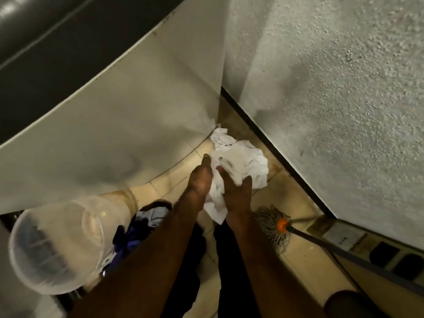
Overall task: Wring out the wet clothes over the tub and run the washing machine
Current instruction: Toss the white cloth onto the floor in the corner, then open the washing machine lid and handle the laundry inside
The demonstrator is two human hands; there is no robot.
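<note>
While the right grip [236,193] clutches a white cloth [243,161], left grip [199,180] flat against it, dark print [223,143] unreadable.

Cloth [241,161] is logged as white, with thin dark lines printed on it. Washing machine [114,125] side is marked cream, top dark grey. Tub [52,244] is noted as clear, translucent. Clothes [128,237] are tagged blue and black. Floor tiles [174,182] are marked cream-beige. Wall [344,88] is speckled off-white, edged by a black skirting strip [298,179]. Mop [270,221] strands are noted grey, collar orange, handle dark.
</note>
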